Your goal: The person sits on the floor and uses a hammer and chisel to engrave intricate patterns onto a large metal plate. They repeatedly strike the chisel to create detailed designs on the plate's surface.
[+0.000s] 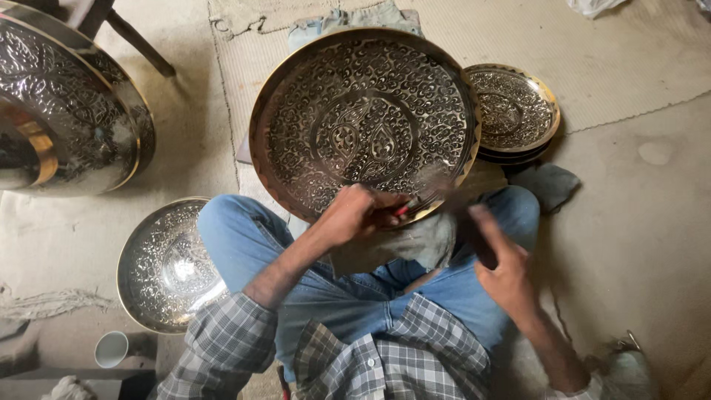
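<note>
A large round engraved metal tray (363, 122) rests tilted against my crossed legs, its patterned face toward me. My left hand (354, 213) is closed on a thin tool with a red handle (406, 207), its tip at the tray's lower rim. My right hand (498, 263) is blurred and grips a dark handle, likely a small hammer (474, 237), just right of the tool. A grey cloth (415, 241) lies on my lap under the tray's rim.
A stack of smaller engraved plates (515, 111) sits right of the tray. An engraved bowl (163, 267) lies by my left knee. A big engraved metal vessel (67, 111) stands at the far left. A white cup (112, 348) lies at the lower left. Woven matting (607, 52) covers the floor.
</note>
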Motion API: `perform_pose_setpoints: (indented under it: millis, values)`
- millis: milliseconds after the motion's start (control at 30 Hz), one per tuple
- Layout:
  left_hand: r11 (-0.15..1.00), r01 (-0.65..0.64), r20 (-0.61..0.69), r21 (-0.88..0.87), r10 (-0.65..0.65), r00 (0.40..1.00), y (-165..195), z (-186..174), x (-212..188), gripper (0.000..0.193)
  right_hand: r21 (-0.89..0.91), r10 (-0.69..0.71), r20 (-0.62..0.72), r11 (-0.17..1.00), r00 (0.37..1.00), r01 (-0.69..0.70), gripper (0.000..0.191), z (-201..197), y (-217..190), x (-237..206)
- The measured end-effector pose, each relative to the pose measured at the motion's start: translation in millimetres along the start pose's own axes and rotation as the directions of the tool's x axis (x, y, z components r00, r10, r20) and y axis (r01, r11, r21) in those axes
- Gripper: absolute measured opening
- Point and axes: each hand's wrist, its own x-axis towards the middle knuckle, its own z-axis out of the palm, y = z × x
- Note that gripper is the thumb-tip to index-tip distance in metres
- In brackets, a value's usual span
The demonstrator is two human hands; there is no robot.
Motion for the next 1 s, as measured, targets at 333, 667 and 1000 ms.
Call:
perform_pose_setpoints:
  millis: [333,667,1000]
  values:
    - [0.987,-0.043,-0.019,-0.155,0.04,0.999,7.1,-9.7,4.3,0.041,-0.086,0.017,0.067,0.996,0.998,-0.011,0.093,-2.7,-4.7,-7.7]
    - [0.978,-0.139,0.064,-0.156,0.15,0.987,20.7,4.1,31.9,0.043,0.194,0.241,-0.251,0.961,0.938,-0.195,0.079,-10.3,6.4,-52.1]
    - [0.922,-0.249,0.118,-0.296,0.294,0.948,8.7,3.2,35.0,0.049,0.017,0.137,-0.374,0.99,0.917,-0.141,0.081,-22.9,-8.0,-64.2]
